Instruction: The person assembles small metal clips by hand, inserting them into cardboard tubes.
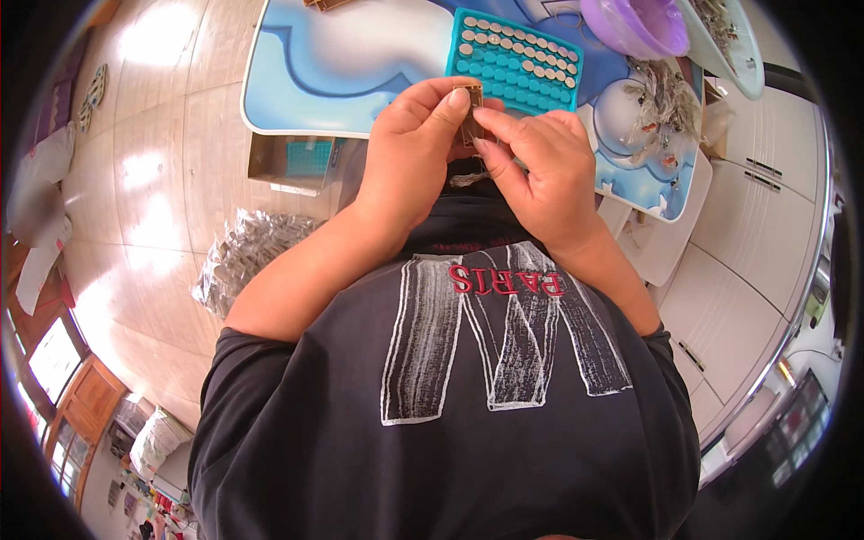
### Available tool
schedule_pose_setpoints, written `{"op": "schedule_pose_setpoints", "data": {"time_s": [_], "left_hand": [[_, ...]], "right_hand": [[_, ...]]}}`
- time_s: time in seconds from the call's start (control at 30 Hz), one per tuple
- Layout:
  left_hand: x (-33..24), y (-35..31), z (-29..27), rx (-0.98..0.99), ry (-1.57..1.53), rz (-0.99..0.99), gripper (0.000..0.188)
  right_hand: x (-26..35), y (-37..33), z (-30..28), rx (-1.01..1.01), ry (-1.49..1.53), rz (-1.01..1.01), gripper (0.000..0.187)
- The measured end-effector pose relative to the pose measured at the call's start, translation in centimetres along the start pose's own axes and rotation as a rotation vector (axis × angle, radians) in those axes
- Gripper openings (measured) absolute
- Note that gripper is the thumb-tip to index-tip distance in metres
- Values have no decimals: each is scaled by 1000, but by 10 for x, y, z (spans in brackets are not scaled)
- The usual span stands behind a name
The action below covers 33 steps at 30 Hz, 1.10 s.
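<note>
The shirt is seen nearest, at 6 o'clock. At 12, a small brown piece is pinched by the left hand and touched by the right hand's fingertips. Behind, the near edge of a teal tray is partly hidden by the hands. On the worktop, a purple bowl is placed at 1, tangled scraps at 2; a silver heap is left at 9.
</note>
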<state>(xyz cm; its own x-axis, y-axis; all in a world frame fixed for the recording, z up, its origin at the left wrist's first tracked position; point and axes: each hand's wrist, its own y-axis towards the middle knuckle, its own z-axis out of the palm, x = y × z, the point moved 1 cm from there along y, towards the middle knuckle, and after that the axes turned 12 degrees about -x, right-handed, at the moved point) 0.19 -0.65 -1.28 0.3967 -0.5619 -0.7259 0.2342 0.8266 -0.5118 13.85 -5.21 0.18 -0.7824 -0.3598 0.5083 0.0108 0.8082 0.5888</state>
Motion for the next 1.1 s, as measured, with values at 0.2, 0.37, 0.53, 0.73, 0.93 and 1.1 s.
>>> {"op": "schedule_pose_setpoints", "data": {"time_s": [0.2, 0.37, 0.53, 0.73, 0.93, 1.1], "left_hand": [[1, 3, -5, 4, 50, -16, 28], [-3, 4, -9, 115, 88, -89, 30], [-18, 8, -13, 59, 97, -55, 32], [-26, 21, -19, -33, 18, -64, 31], [-27, 26, -21, -45, -50, -91, 30], [-26, 30, -23, -24, -56, -93, 29]], "right_hand": [[-4, 8, 2, 52, 49, -3, 14], [-16, 21, 13, -19, 92, 116, 7], [-31, 38, 24, -44, 157, 156, 9], [-49, 52, 42, -79, -150, -121, 16], [-47, 52, 42, -79, -190, -212, 13], [-23, 56, 39, -139, 86, -55, 16]]}}
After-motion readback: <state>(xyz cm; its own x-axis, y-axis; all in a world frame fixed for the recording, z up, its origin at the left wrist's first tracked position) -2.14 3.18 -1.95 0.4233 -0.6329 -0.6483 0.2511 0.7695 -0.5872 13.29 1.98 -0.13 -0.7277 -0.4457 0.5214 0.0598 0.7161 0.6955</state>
